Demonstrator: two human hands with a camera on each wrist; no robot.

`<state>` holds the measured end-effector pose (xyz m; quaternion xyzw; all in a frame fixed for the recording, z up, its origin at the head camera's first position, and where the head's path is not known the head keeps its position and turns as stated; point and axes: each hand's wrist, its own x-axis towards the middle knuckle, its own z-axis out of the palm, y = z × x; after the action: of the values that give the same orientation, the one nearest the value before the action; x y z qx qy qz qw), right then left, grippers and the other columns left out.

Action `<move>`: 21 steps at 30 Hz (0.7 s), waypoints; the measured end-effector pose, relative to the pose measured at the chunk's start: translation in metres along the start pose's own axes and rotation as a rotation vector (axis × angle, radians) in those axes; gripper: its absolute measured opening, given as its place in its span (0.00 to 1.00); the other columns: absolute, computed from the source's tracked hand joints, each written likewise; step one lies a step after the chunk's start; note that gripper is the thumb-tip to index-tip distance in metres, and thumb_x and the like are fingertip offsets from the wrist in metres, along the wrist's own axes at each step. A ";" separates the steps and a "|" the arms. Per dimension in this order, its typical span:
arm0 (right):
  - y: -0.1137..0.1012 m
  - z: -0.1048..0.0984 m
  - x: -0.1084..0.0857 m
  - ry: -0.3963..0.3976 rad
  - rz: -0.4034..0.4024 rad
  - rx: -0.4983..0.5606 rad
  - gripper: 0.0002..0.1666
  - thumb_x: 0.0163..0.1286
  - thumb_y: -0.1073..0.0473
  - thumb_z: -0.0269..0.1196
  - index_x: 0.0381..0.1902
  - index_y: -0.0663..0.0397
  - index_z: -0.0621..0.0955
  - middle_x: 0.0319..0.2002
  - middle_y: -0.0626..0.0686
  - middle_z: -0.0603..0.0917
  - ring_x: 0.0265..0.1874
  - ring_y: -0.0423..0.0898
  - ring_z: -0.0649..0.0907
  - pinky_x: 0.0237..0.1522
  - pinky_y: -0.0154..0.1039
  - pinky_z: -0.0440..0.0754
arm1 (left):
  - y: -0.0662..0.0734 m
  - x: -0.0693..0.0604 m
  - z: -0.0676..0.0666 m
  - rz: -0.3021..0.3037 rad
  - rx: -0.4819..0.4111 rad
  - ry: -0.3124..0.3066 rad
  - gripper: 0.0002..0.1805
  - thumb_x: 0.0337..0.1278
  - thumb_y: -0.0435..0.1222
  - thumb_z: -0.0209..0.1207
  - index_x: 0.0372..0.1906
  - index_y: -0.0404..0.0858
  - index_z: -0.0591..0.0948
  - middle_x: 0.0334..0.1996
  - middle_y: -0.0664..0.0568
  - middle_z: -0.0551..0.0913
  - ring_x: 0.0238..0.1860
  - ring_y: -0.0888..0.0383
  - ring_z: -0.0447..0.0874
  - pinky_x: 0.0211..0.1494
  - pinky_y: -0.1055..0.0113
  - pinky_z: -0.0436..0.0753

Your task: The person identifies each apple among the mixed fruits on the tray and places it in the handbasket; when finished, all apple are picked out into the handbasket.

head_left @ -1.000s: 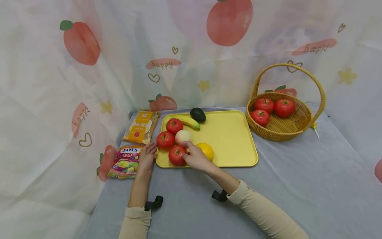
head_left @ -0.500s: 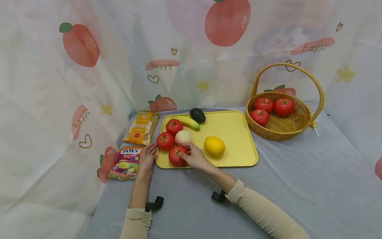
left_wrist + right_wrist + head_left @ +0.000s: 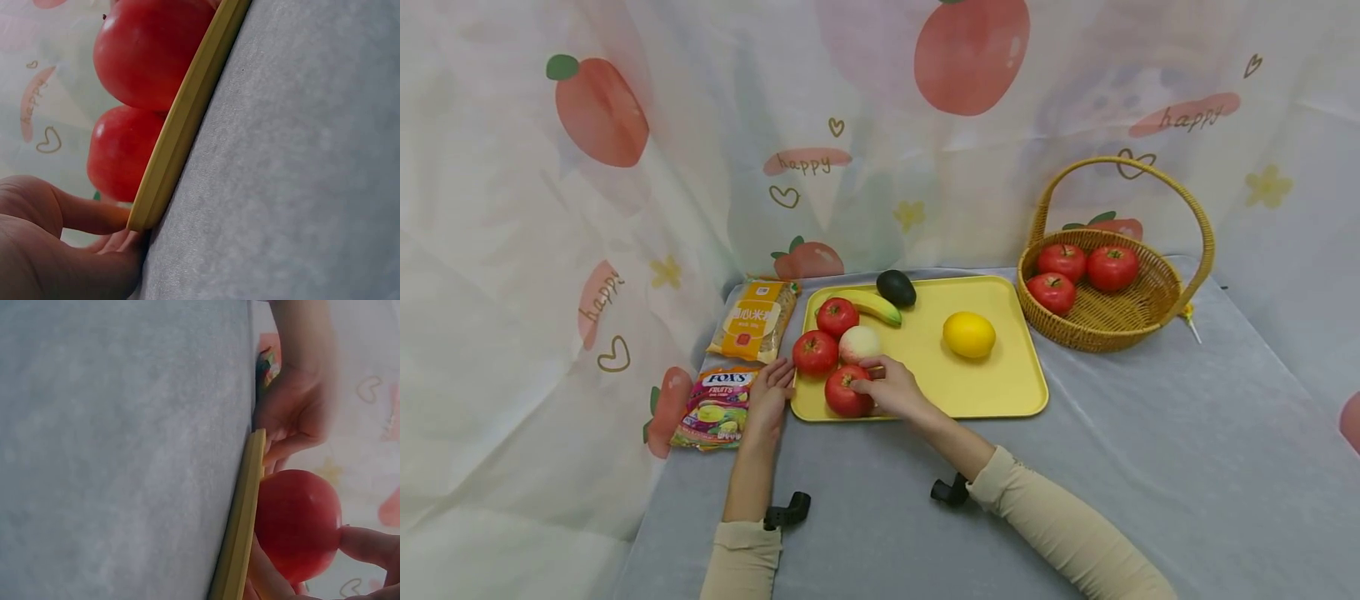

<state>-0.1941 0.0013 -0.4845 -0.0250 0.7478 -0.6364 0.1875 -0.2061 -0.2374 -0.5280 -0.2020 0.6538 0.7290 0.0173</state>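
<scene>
On the yellow tray (image 3: 925, 414), my right hand (image 3: 897, 390) holds the front red apple (image 3: 847, 400), thumb on its top and fingers at its right side. The right wrist view shows this apple (image 3: 297, 525) between thumb and fingers. My left hand (image 3: 769, 398) is at the tray's left edge; in the left wrist view its thumb and fingers pinch the rim (image 3: 169, 156). Two more red apples (image 3: 816, 353) (image 3: 837, 317), a pale round fruit (image 3: 860, 343), a banana (image 3: 876, 307), a dark green fruit (image 3: 897, 288) and a lemon (image 3: 969, 335) lie on the tray.
A wicker basket (image 3: 1093, 340) with three red apples stands right of the tray. An orange and clear food bag (image 3: 752, 321) and a FOX'S candy bag (image 3: 715, 408) lie to the left. A patterned cloth (image 3: 865, 100) hangs behind.
The lemon has moved right and back across the tray, away from my right hand. Both hands have stayed nearly in place, my right hand at the same apple.
</scene>
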 end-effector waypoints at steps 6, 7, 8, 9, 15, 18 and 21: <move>0.000 -0.005 0.002 -0.031 0.031 0.045 0.28 0.70 0.57 0.68 0.65 0.60 0.76 0.57 0.62 0.81 0.50 0.54 0.84 0.45 0.54 0.90 | 0.001 0.000 0.001 -0.011 -0.002 -0.003 0.39 0.65 0.15 0.47 0.80 0.37 0.60 0.78 0.40 0.66 0.78 0.48 0.65 0.80 0.55 0.63; 0.000 -0.006 0.002 -0.033 0.034 0.048 0.28 0.70 0.57 0.68 0.65 0.60 0.76 0.57 0.62 0.81 0.50 0.54 0.84 0.45 0.54 0.90 | 0.001 -0.001 0.001 -0.012 -0.001 -0.005 0.39 0.65 0.15 0.47 0.80 0.37 0.60 0.78 0.40 0.66 0.78 0.48 0.65 0.80 0.55 0.63; 0.000 -0.007 0.002 -0.037 0.037 0.053 0.28 0.70 0.57 0.68 0.65 0.60 0.76 0.57 0.62 0.81 0.50 0.54 0.84 0.46 0.54 0.90 | 0.001 -0.001 0.001 -0.013 0.001 -0.007 0.39 0.65 0.15 0.47 0.80 0.37 0.60 0.78 0.41 0.66 0.78 0.48 0.65 0.80 0.55 0.63; 0.000 -0.008 0.002 -0.039 0.039 0.057 0.29 0.70 0.57 0.68 0.65 0.60 0.76 0.58 0.62 0.81 0.51 0.55 0.84 0.46 0.55 0.90 | 0.001 -0.001 0.001 -0.014 0.002 -0.008 0.39 0.65 0.15 0.47 0.80 0.37 0.60 0.78 0.41 0.66 0.78 0.48 0.65 0.80 0.55 0.63; -0.009 -0.011 0.000 -0.065 0.031 0.069 0.29 0.71 0.56 0.68 0.66 0.59 0.76 0.60 0.62 0.80 0.54 0.56 0.83 0.48 0.57 0.89 | 0.000 -0.002 -0.001 -0.001 -0.015 -0.012 0.40 0.64 0.14 0.47 0.80 0.35 0.60 0.77 0.39 0.66 0.78 0.47 0.65 0.80 0.55 0.63; -0.014 -0.015 -0.002 -0.064 0.020 0.061 0.28 0.72 0.56 0.68 0.66 0.57 0.76 0.61 0.61 0.80 0.55 0.57 0.83 0.49 0.57 0.89 | 0.001 -0.002 -0.002 0.006 -0.014 -0.016 0.40 0.64 0.14 0.46 0.80 0.35 0.60 0.78 0.38 0.65 0.78 0.46 0.64 0.80 0.54 0.63; -0.017 -0.018 -0.003 -0.058 0.017 0.063 0.28 0.72 0.56 0.68 0.66 0.56 0.77 0.60 0.61 0.81 0.55 0.57 0.84 0.48 0.56 0.89 | 0.001 -0.002 -0.002 0.005 -0.009 -0.022 0.40 0.64 0.14 0.46 0.80 0.35 0.60 0.78 0.38 0.65 0.78 0.46 0.64 0.80 0.54 0.63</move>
<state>-0.2009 0.0163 -0.4658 -0.0313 0.7218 -0.6570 0.2151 -0.2042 -0.2391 -0.5269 -0.1925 0.6507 0.7342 0.0217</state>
